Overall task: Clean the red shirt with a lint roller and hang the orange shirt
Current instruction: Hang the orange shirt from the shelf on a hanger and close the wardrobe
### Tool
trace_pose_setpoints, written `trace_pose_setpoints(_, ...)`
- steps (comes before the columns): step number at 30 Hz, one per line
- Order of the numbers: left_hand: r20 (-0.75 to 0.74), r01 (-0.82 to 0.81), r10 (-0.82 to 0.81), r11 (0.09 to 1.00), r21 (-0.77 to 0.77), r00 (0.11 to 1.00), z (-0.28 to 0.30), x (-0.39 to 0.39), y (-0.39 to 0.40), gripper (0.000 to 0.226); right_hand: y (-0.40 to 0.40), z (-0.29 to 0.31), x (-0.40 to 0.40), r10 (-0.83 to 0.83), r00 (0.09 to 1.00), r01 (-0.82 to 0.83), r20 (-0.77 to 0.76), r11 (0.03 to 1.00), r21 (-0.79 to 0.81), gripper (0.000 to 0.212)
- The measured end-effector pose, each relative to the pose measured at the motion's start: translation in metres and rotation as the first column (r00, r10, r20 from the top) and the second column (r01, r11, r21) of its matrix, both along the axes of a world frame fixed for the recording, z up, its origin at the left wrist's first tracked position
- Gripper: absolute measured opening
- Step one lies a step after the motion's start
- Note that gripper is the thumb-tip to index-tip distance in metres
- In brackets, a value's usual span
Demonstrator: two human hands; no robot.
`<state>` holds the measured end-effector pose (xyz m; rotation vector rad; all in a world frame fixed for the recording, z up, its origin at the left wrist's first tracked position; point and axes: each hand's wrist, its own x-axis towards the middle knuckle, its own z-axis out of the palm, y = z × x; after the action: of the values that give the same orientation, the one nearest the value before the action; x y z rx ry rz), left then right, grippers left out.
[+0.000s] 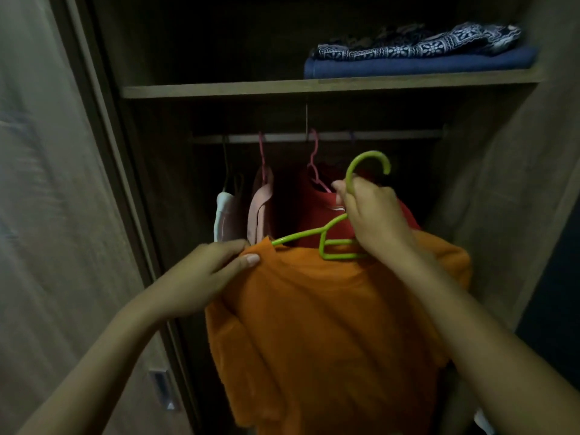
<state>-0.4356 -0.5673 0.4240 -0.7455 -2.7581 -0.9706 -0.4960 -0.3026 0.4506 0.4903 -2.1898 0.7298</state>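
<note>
Both arms reach forward and up into an open wardrobe. Right hand raised, fingers curled tight around the neck of a green hanger, just below its hook; the hook curves up above the knuckles, free of the rail and below it. Left hand lower, wrist bent, thumb and fingers pinching the orange shirt at its shoulder edge, right where the hanger's left arm tip enters the fabric. The shirt's collar area sits under the hanger's triangular centre, its right side draped behind the right wrist, the body hanging down loose in front of the wardrobe opening. Fabric looks soft, slightly fuzzy, matte; hanger is smooth plastic, thin rod shape. Red shirt hangs on a pink hanger from the rail, directly behind the green hanger and right hand, partly hidden by them. Toward the rail's left end, a pale pink garment on another pink hanger and a white-edged garment. On the shelf above, at its right end, a folded blue cloth with a navy-and-white patterned cloth on top. Wardrobe is wood-grain board; sliding door at left, blurred.
</note>
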Motion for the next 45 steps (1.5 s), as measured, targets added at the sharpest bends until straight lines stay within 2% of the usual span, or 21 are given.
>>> trace_pose_setpoints(2, 0.019, 0.023, -0.023, 1.000, 0.008, 1.000, -0.012, -0.001, 0.008, 0.021, 0.003, -0.004, -0.006, 0.017, 0.995, -0.021, 0.102, 0.999, 0.037, 0.031)
trace_pose_setpoints(5, -0.011, 0.045, -0.044, 0.988, 0.146, 0.999, -0.024, -0.004, 0.024, 0.023, 0.018, 0.001, -0.002, 0.005, 0.998, -0.003, 0.056, 1.000, -0.030, 0.028)
trace_pose_setpoints(7, -0.069, 0.030, -0.015, 0.975, 0.220, 0.998, -0.027, -0.007, 0.036, 0.025, 0.026, -0.002, 0.001, -0.044, 0.998, 0.050, 0.047, 0.989, -0.137, 0.020)
trace_pose_setpoints(9, -0.093, 0.020, 0.005, 0.963, 0.267, 0.996, -0.033, -0.010, 0.049, 0.029, 0.029, -0.021, 0.009, -0.111, 0.989, 0.133, 0.097, 0.953, -0.273, 0.028)
trace_pose_setpoints(11, -0.105, 0.006, 0.027, 0.953, 0.304, 0.994, -0.043, -0.010, 0.067, 0.031, 0.027, -0.051, 0.029, -0.151, 0.980, 0.191, 0.131, 0.903, -0.385, 0.027)
trace_pose_setpoints(13, -0.128, 0.004, 0.040, 0.945, 0.326, 0.991, -0.051, -0.006, 0.089, 0.030, 0.022, -0.074, 0.058, -0.050, 0.961, 0.166, 0.270, 0.889, -0.427, 0.025)
trace_pose_setpoints(14, -0.156, 0.012, 0.042, 0.944, 0.330, 0.987, -0.054, -0.005, 0.100, 0.030, 0.018, -0.081, 0.071, 0.079, 0.925, 0.114, 0.371, 0.874, -0.472, 0.028)
trace_pose_setpoints(16, -0.220, 0.044, 0.031, 0.943, 0.331, 0.975, -0.057, -0.001, 0.123, 0.028, 0.013, -0.084, 0.088, 0.358, 0.815, 0.028, 0.455, 0.760, -0.649, 0.026)
trace_pose_setpoints(18, -0.191, 0.118, -0.053, 0.930, 0.348, 0.980, -0.062, 0.004, 0.144, 0.021, 0.015, -0.083, 0.094, 0.463, 0.794, 0.023, 0.394, 0.625, -0.781, 0.031)
trace_pose_setpoints(20, -0.039, 0.239, -0.244, 0.883, 0.404, 0.969, -0.064, 0.012, 0.161, 0.025, 0.022, -0.081, 0.096, 0.433, 0.830, 0.105, 0.353, 0.499, -0.860, 0.040)
trace_pose_setpoints(22, 0.138, 0.320, -0.443, 0.797, 0.512, 0.886, -0.061, 0.013, 0.168, 0.033, 0.030, -0.079, 0.098, 0.369, 0.873, 0.179, 0.319, 0.366, -0.913, 0.027)
trace_pose_setpoints(23, 0.173, 0.349, -0.513, 0.757, 0.552, 0.840, -0.058, 0.010, 0.171, 0.035, 0.039, -0.077, 0.099, 0.335, 0.892, 0.204, 0.304, 0.303, -0.931, 0.024)
trace_pose_setpoints(25, 0.104, 0.380, -0.504, 0.756, 0.534, 0.857, -0.052, -0.005, 0.177, 0.038, 0.058, -0.073, 0.099, 0.289, 0.898, 0.263, 0.332, 0.254, -0.931, 0.032)
trace_pose_setpoints(28, -0.126, 0.260, -0.230, 0.904, 0.339, 0.965, -0.040, -0.042, 0.196, 0.045, 0.080, -0.069, 0.102, 0.254, 0.880, 0.311, 0.401, 0.330, -0.891, 0.042)
trace_pose_setpoints(31, -0.288, 0.154, -0.136, 0.987, 0.043, 0.948, -0.024, -0.090, 0.229, 0.064, 0.085, -0.071, 0.100, 0.208, 0.874, 0.316, 0.438, 0.441, -0.840, 0.043)
trace_pose_setpoints(34, -0.378, 0.017, -0.111, 0.970, -0.243, 0.919, -0.018, -0.134, 0.259, 0.076, 0.094, -0.072, 0.090, 0.162, 0.870, 0.328, 0.466, 0.516, -0.791, 0.043)
trace_pose_setpoints(37, -0.409, -0.107, -0.080, 0.904, -0.413, 0.909, -0.021, -0.163, 0.268, 0.067, 0.100, -0.071, 0.074, 0.159, 0.868, 0.316, 0.471, 0.554, -0.770, 0.040)
trace_pose_setpoints(40, -0.488, -0.191, -0.013, 0.910, -0.367, 0.873, -0.030, -0.169, 0.265, 0.046, 0.101, -0.067, 0.045, 0.120, 0.880, 0.292, 0.460, 0.627, -0.722, 0.038)
trace_pose_setpoints(42, -0.530, -0.141, -0.008, 0.960, -0.241, 0.848, -0.042, -0.167, 0.255, 0.041, 0.103, -0.064, 0.017, 0.079, 0.898, 0.270, 0.432, 0.677, -0.685, 0.036)
trace_pose_setpoints(45, -0.504, -0.019, -0.013, 0.998, -0.058, 0.864, -0.053, -0.161, 0.229, 0.034, 0.105, -0.048, -0.030, 0.037, 0.919, 0.244, 0.392, 0.728, -0.641, 0.029)
